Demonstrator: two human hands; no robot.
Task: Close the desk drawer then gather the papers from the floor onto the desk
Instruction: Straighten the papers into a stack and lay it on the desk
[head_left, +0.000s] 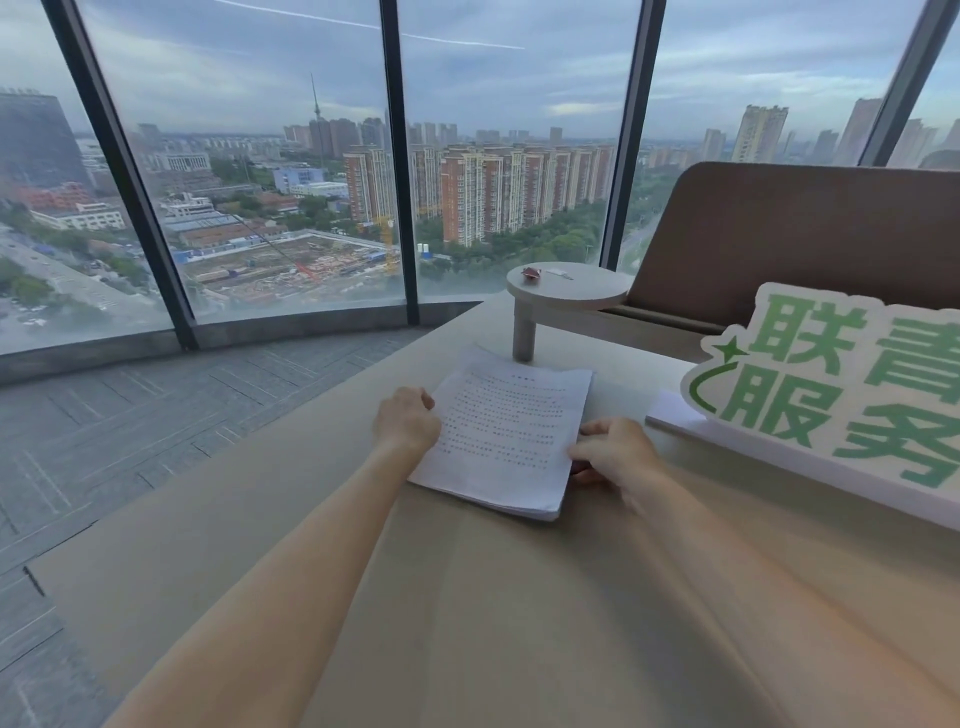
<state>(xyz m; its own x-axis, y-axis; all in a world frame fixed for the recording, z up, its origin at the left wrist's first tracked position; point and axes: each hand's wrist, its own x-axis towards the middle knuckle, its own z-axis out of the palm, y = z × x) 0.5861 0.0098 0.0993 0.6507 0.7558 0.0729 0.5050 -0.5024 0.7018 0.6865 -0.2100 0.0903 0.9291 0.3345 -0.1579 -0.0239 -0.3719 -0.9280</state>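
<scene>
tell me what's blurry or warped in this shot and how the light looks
Head view: the right hand and its forearm are smeared by motion blur, while the left hand and the stack of papers look sharper. Head view: the window frames bow outward from wide-angle distortion. Head view: daylight is soft and overcast, leaving only faint shadows on the desk.

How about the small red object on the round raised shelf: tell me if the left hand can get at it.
Probably yes: the small red object sits uncovered on the round raised shelf, nothing between, but the left hand rests on the white paper stack.
</scene>
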